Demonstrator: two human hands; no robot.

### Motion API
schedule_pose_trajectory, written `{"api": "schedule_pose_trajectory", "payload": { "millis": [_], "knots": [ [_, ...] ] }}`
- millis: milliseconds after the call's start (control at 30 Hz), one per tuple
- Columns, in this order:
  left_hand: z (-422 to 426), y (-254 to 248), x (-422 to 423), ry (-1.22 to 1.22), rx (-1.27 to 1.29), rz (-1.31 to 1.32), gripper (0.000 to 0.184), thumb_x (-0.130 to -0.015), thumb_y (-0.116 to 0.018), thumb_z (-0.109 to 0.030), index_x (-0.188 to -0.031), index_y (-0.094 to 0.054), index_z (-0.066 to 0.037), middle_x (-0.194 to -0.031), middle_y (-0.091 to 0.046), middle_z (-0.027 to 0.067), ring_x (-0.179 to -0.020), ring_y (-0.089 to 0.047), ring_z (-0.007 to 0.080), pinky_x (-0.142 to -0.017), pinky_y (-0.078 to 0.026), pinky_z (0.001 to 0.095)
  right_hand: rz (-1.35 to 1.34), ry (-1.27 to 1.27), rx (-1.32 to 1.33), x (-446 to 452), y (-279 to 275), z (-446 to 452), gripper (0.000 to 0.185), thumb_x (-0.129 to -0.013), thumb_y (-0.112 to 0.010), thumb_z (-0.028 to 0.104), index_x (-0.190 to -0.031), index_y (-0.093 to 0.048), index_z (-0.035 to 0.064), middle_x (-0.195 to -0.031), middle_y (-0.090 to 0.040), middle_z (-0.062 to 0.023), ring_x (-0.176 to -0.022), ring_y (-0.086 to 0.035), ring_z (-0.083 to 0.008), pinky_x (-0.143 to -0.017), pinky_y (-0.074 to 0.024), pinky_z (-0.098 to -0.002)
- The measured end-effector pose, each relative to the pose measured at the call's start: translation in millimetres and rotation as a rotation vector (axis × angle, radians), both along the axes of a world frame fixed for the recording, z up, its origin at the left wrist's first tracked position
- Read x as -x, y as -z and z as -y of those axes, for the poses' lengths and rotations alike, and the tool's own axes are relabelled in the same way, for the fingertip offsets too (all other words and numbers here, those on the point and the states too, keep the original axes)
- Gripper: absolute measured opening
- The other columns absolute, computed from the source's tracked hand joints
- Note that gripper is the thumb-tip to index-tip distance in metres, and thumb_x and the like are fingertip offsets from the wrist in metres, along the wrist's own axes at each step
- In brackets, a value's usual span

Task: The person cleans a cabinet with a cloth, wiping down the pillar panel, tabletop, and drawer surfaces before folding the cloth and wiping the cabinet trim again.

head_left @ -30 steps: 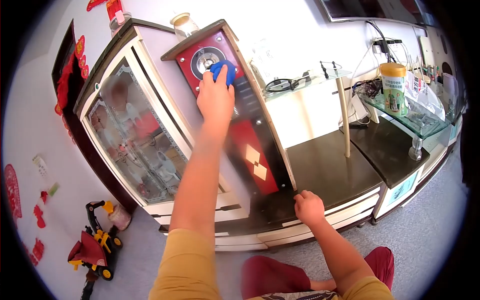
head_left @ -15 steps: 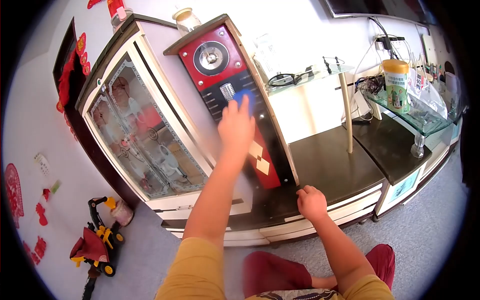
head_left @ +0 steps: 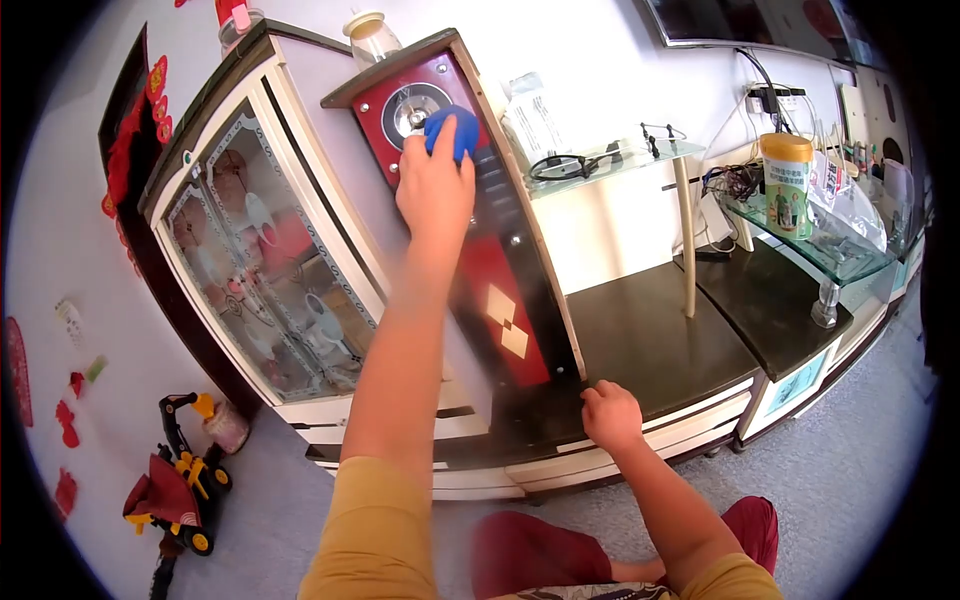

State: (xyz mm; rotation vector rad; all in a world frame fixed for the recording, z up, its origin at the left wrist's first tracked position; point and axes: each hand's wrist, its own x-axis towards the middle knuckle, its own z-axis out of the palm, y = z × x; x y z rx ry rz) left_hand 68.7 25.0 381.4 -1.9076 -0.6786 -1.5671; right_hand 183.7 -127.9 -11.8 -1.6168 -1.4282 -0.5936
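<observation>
My left hand (head_left: pixel 437 190) is raised and presses a bunched blue cloth (head_left: pixel 455 128) against the tall red and black panel (head_left: pixel 511 290). Beside the cloth is the panel's round silver disc (head_left: pixel 415 115), partly covered by it. Lower down, the panel carries two pale diamond shapes. My right hand (head_left: pixel 612 415) is closed in a loose fist at the front edge of the dark cabinet top (head_left: pixel 660 340), close to the panel's bottom corner. Whatever its curled fingers might hold is hidden.
Left of the panel stands a glass-doored cabinet (head_left: pixel 260 270). Glasses (head_left: pixel 565 167) lie on a glass shelf at right. Farther right, a yellow-lidded canister (head_left: pixel 787 185) stands near tangled cables (head_left: pixel 735 180). A toy digger (head_left: pixel 180 480) is on the floor.
My left hand has moved up the panel with the blue cloth, from the dark middle section to the round disc. My right hand stays near the panel's bottom corner. The view has shifted slightly.
</observation>
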Motion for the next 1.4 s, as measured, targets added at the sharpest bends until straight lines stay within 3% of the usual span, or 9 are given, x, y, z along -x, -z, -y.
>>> {"api": "schedule_pose_trajectory", "payload": {
  "millis": [133,333,533,667,833,933,1100,1267,1400],
  "knots": [
    [6,25,-20,-0.067,0.033,-0.025,0.066,-0.088,-0.082,-0.016,-0.150,-0.064,-0.026,-0.126,-0.056,0.0153,-0.115,-0.063,0.0383,-0.090,-0.060,0.0494,0.003,-0.008,0.005,0,-1,0,0.004,-0.082,-0.070,0.011,-0.085,-0.071,0.0115,-0.085,-0.062,-0.0081,-0.086,-0.067,-0.0303,-0.074,-0.0574,-0.0451],
    [6,91,-8,-0.105,0.023,-0.173,0.072,-0.082,-0.085,-0.016,-0.150,-0.064,-0.027,-0.125,-0.058,0.0157,-0.114,-0.061,0.0372,-0.089,-0.059,0.0482,-0.004,-0.006,0.044,3,-6,4,0.006,-0.084,-0.070,0.011,-0.089,-0.073,0.0108,-0.088,-0.063,-0.0081,-0.088,-0.068,-0.0300,-0.076,-0.0582,-0.0442],
    [15,142,24,0.057,0.263,-0.242,0.064,-0.085,-0.081,-0.014,-0.147,-0.068,-0.027,-0.124,-0.059,0.0147,-0.115,-0.063,0.0359,-0.094,-0.058,0.0469,-0.013,-0.005,0.058,-1,-1,2,0.009,-0.085,-0.071,0.012,-0.092,-0.074,0.0108,-0.090,-0.065,-0.0077,-0.091,-0.068,-0.0302,-0.079,-0.0583,-0.0446],
    [4,102,47,0.223,0.278,0.002,0.051,-0.095,-0.075,-0.017,-0.145,-0.069,-0.026,-0.125,-0.059,0.0182,-0.116,-0.064,0.0378,-0.097,-0.056,0.0455,-0.021,-0.017,0.056,1,-5,3,0.008,-0.085,-0.071,0.012,-0.092,-0.074,0.0104,-0.090,-0.065,-0.0079,-0.091,-0.068,-0.0302,-0.078,-0.0583,-0.0447],
    [-18,14,40,0.080,-0.130,0.190,0.054,-0.102,-0.069,-0.014,-0.155,-0.056,-0.012,-0.137,-0.053,0.0281,-0.127,-0.056,0.0475,-0.106,-0.050,0.0511,-0.021,-0.004,0.069,2,-5,4,0.007,-0.084,-0.071,0.012,-0.090,-0.074,0.0107,-0.089,-0.064,-0.0080,-0.090,-0.068,-0.0301,-0.078,-0.0584,-0.0447],
    [-27,7,24,-0.071,-0.042,0.196,0.055,-0.102,-0.068,-0.011,-0.154,-0.052,-0.005,-0.142,-0.049,0.0296,-0.130,-0.052,0.0498,-0.108,-0.049,0.0530,-0.013,-0.001,0.054,0,-1,1,0.006,-0.084,-0.071,0.012,-0.089,-0.073,0.0106,-0.088,-0.064,-0.0080,-0.089,-0.068,-0.0304,-0.077,-0.0582,-0.0450],
    [-24,52,16,-0.041,0.084,0.221,0.056,-0.102,-0.066,-0.009,-0.151,-0.047,0.010,-0.140,-0.048,0.0339,-0.129,-0.051,0.0511,-0.110,-0.047,0.0549,0.006,-0.008,0.035,1,-4,4,0.005,-0.084,-0.071,0.012,-0.088,-0.073,0.0106,-0.087,-0.063,-0.0080,-0.088,-0.068,-0.0305,-0.075,-0.0578,-0.0453],
    [-15,121,22,-0.057,0.209,0.109,0.066,-0.102,-0.064,-0.009,-0.158,-0.034,0.011,-0.146,-0.041,0.0364,-0.130,-0.048,0.0546,-0.113,-0.044,0.0561,-0.005,-0.005,0.052,2,-3,4,0.007,-0.084,-0.071,0.012,-0.090,-0.073,0.0106,-0.089,-0.063,-0.0084,-0.089,-0.068,-0.0306,-0.077,-0.0578,-0.0453],
    [-8,170,32,-0.079,0.333,-0.066,0.070,-0.100,-0.067,-0.010,-0.158,-0.035,0.010,-0.148,-0.040,0.0364,-0.132,-0.048,0.0547,-0.115,-0.044,0.0560,-0.014,-0.006,0.051,3,0,3,0.005,-0.085,-0.071,0.012,-0.090,-0.073,0.0108,-0.090,-0.064,-0.0091,-0.091,-0.068,-0.0307,-0.079,-0.0577,-0.0451]
  ]
}}
